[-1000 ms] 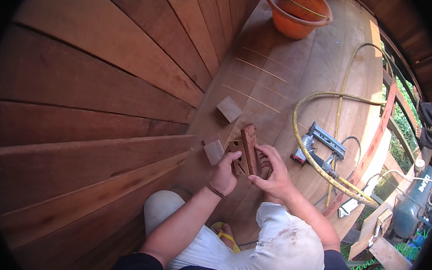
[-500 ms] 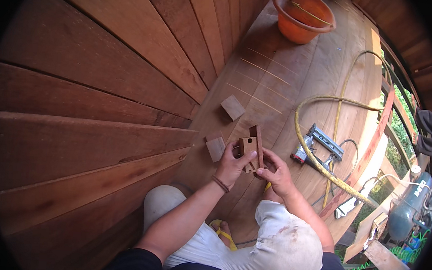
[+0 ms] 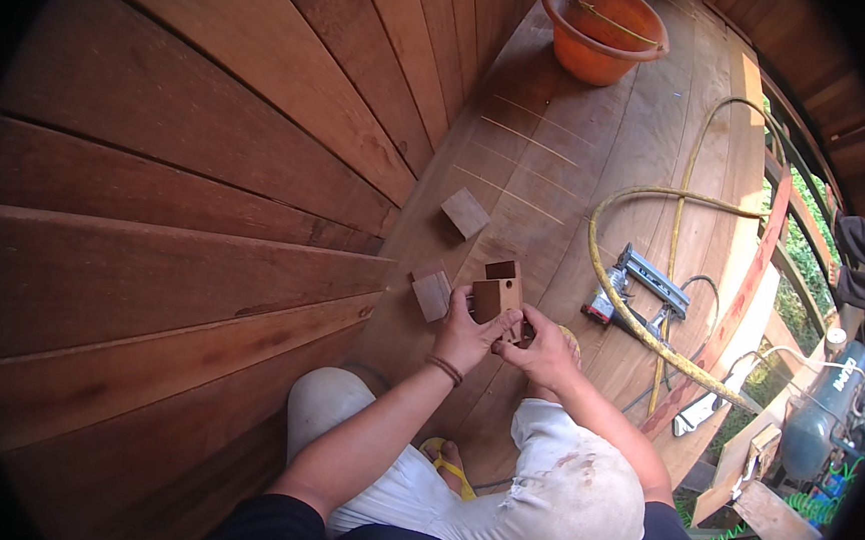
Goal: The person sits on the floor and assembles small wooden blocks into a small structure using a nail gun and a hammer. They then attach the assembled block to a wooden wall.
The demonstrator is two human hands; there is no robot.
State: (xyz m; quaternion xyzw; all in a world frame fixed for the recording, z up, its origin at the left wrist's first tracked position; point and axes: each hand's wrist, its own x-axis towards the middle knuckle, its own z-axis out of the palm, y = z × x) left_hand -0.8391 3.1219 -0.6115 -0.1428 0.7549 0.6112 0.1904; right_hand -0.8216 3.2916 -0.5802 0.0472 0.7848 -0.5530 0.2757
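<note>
My left hand (image 3: 470,333) grips a small brown wooden block (image 3: 491,296) with a dark round hole near its upper right corner. A short wooden board (image 3: 504,269) lies against the block's far side, its dark end rising above it. My right hand (image 3: 543,350) closes round the lower right corner of the two pieces, thumb and fingers near my left thumb. The fingers behind the wood are hidden. Just left of the hands, a wooden block (image 3: 432,295) sits on the plank floor, and another similar block (image 3: 464,214) lies farther off.
A nail gun (image 3: 642,290) lies to the right, beside a looped yellow hose (image 3: 601,232). An orange basin (image 3: 599,41) stands at the far end. Plank wall (image 3: 189,173) rises on the left. A dark air compressor (image 3: 824,413) and a person's dark-clothed part (image 3: 863,255) are at the right edge.
The board has turned from standing at the block's right side to lying behind it. My right hand has moved left and in, closer to my left hand.
</note>
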